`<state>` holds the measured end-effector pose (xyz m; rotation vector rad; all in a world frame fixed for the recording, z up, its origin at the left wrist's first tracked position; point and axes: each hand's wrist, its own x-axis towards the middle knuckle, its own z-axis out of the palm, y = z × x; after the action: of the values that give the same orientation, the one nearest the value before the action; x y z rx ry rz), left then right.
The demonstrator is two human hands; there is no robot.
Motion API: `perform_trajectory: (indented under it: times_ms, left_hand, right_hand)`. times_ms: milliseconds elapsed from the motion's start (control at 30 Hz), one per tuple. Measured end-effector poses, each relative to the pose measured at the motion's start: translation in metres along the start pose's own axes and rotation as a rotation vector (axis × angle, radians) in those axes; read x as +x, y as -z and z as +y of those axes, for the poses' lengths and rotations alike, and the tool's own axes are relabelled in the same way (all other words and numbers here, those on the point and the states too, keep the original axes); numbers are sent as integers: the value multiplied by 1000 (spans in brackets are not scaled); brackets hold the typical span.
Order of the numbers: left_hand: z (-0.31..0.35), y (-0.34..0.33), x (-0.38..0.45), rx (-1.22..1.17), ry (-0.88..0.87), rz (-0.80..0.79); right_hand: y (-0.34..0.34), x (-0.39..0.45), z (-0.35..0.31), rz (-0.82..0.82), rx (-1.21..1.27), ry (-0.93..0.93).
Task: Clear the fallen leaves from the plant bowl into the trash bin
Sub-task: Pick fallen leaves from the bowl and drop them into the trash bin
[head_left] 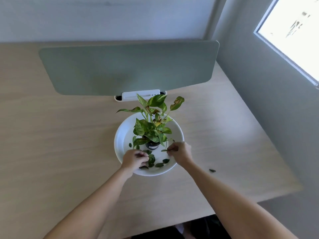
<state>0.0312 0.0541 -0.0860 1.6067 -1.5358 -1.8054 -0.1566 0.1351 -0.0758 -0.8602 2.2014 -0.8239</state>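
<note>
A white plant bowl (120, 135) sits on the wooden desk, with a small potted plant (151, 128) standing in its middle. Several dark green fallen leaves (159, 164) lie on the bowl's near floor. My left hand (133, 160) reaches into the bowl's near left side, its fingers pinched on a leaf. Over the bowl's right side, my right hand (181, 151) pinches another leaf (164, 150) that sticks out to the left. No trash bin is in view.
One stray leaf (212, 170) lies on the desk (60, 144) to the right of the bowl. A grey-green divider panel (129, 69) with a white clamp (140, 94) stands behind the bowl. The desk's right edge runs beside a wall with a window (293, 31).
</note>
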Motion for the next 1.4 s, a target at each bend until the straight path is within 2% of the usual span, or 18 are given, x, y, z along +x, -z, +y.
perform_trajectory:
  times_ms: [100,233,400,500,700,867,1100,1167,1267,1400]
  left_hand:
    - [6,-7,-11,-308,151,-54]
    - [16,-39,-27,-431,190,-176]
    - [34,-125,-58,-429,163,-312]
    - [35,-186,-84,-403,162,-383]
    - [4,-322,-147,-233,186,-586]
    - [-45,-389,-176,-39,265,-653]
    - [-110,-433,-154,206,369,-461]
    - [-127,-441,-140,210,410,-446]
    - [-144,-453,-122,267,457,-512]
    - [-154,-459,-107,349,460,-519]
  right_hand:
    - [18,-10,9,37,182,-87]
    - [55,-30,32,71,409,-150]
    - [124,-65,95,132,498,-192]
    - [166,-91,143,144,520,-279]
    - [239,-172,262,342,450,-419]
    - [243,-219,326,347,481,-599]
    - [200,-216,384,345,551,-807]
    - [185,-207,401,347,555,-834]
    - [168,-193,425,298,523,-820]
    - [156,-183,441,298,549,-834]
